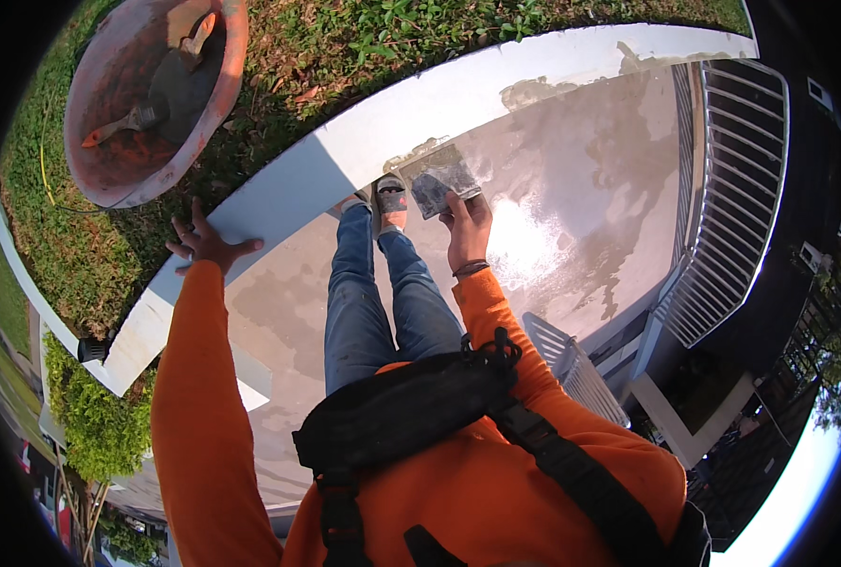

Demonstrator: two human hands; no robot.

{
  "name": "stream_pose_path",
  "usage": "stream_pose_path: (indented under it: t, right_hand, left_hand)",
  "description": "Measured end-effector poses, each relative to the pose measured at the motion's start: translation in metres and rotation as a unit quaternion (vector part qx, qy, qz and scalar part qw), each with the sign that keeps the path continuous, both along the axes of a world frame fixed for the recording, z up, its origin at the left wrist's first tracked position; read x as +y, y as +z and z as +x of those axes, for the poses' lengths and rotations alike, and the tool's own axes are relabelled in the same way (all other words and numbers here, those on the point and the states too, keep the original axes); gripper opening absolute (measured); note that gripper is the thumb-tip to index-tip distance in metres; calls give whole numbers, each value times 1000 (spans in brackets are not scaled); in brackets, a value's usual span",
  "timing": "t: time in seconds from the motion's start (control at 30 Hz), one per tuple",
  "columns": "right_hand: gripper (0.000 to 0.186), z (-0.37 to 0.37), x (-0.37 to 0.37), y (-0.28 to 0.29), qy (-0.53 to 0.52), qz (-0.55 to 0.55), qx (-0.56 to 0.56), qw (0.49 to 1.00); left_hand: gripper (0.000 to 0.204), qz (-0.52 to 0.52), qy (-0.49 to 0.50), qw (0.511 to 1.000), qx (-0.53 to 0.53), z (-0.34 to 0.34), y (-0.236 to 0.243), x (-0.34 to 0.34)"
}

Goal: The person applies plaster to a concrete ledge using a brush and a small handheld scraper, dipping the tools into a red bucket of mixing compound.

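Note:
My left hand (208, 248) rests with its fingers spread at the top of a low white wall (345, 151), by the grass edge. Nothing is in it. In my right hand (468, 227) is a flat, grey, roughly rectangular piece (439, 181) with a stained, worn face, pinched at its near edge between thumb and fingers. Its exact kind cannot be made out. It is held low beside the wall, close to my feet. Damp grey smears (534, 92) mark parts of the wall's edge.
A round orange tub (85, 104) stands on the grass beyond the wall, holding two brushes, one a paintbrush (142, 117) with an orange handle. Wet patches and glare cover the paved floor (572, 180). White metal railings (746, 170) stand at the right.

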State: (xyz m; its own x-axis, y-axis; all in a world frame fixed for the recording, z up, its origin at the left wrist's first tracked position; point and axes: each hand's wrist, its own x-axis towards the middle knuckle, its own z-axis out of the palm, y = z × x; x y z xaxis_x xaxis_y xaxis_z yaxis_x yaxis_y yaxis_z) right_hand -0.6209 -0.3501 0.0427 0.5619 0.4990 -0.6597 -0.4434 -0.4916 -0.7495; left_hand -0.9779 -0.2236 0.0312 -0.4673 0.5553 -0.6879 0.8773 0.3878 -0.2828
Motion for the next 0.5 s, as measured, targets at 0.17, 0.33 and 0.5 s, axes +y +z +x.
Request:
stream_pose_path:
  t: [0.17, 0.33, 0.5]
  right_hand:
    - [12, 2, 2, -2, -9, 21, 59, 998]
    - [10, 3, 6, -13, -1, -8, 68, 998]
    - [11, 4, -9, -12, -35, 5, 77, 996]
  left_hand:
    - [145, -3, -5, 1000, 7, 0, 0, -1]
    - [145, 1, -4, 1000, -4, -1, 0, 0]
    - [144, 2, 3, 1000, -11, 0, 4, -1]
